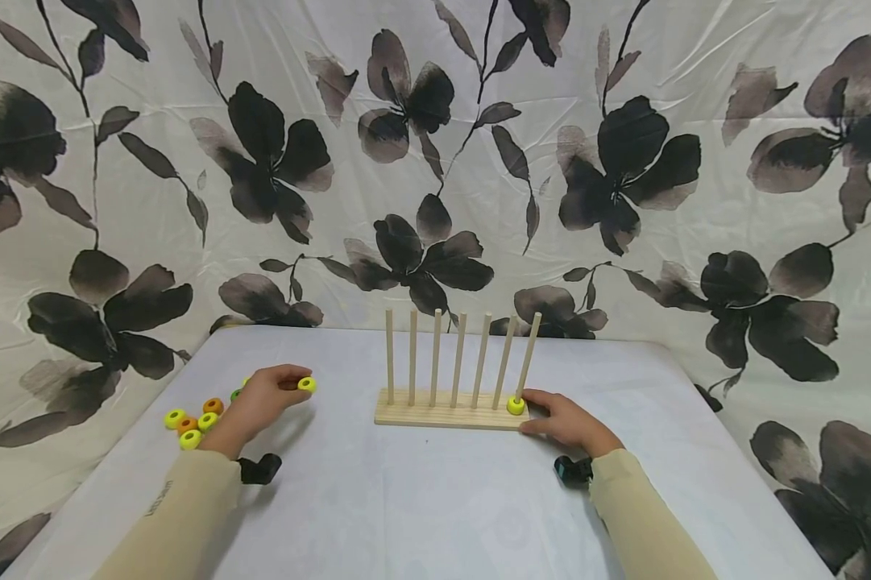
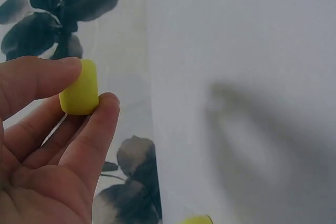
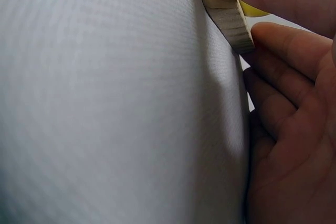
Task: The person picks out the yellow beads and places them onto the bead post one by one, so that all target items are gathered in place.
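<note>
Yellow bead (image 1: pixel 308 387) held well apart from wooden peg rack (image 1: pixel 435 416)

The left hand (image 1: pixel 261 399) was found gripping one yellow bead, pinched between the thumb and fingertips (image 2: pixel 109 102). The bead was clear of the tabletop (image 1: pixel 420 499), to the left of the rack, its hole visible in the head view. A group of loose beads (image 1: pixel 207 423), yellow, orange and green, lay just beside the left wrist, some partly hidden by the hand.

The right hand (image 1: pixel 569 423) gripped the right end of the rack's base, thumb at the near edge and fingers on the far side. The rack carried seven pegs. At the foot of the rightmost peg (image 1: pixel 528 354) sat a seated yellow bead (image 1: pixel 516 408); the other six bore none.

In this inspector's judgement, the step in hand was the carrying of a single bead to the rack while the right hand steadied it; threading had not begun. The next move appeared to call for raising the bead above a peg's tip and lining up its hole before release, with the base held firm. Which peg was intended could not be determined.
</note>
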{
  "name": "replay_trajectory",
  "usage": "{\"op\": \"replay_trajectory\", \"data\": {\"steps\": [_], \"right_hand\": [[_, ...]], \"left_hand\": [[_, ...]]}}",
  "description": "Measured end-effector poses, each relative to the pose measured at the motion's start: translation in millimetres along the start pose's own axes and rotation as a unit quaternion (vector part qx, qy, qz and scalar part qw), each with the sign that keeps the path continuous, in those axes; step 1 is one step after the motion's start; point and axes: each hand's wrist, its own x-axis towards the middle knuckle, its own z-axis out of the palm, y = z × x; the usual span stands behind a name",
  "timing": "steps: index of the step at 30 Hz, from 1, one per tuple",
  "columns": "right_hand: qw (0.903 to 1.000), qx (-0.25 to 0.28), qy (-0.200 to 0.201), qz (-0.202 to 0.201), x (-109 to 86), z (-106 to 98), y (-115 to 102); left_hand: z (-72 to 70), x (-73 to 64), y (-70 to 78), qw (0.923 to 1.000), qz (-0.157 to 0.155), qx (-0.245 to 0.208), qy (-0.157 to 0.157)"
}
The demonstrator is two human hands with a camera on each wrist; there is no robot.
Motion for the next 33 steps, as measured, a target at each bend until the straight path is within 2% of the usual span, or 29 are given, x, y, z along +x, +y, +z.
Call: {"op": "replay_trajectory", "data": {"steps": [8, 18, 23, 33], "right_hand": [[1.0, 0.006, 0.001, -0.002, 0.0, 0, 0], [1.0, 0.004, 0.0, -0.002, 0.0, 0, 0], [1.0, 0.007, -0.001, 0.002, 0.0, 0, 1], [0.9999, 0.011, 0.0, -0.003, 0.4, -1, 2]], "left_hand": [[3.7, -0.4, 17.0, 0.9998, 0.017, -0.003, -0.008], [7.3, -2.1, 35.8, 0.9997, 0.008, -0.009, -0.022], [10.3, -3.6, 45.0, 0.9992, 0.021, -0.014, -0.031], [10.0, -3.8, 62.6, 0.9968, 0.067, -0.016, -0.041]]}}
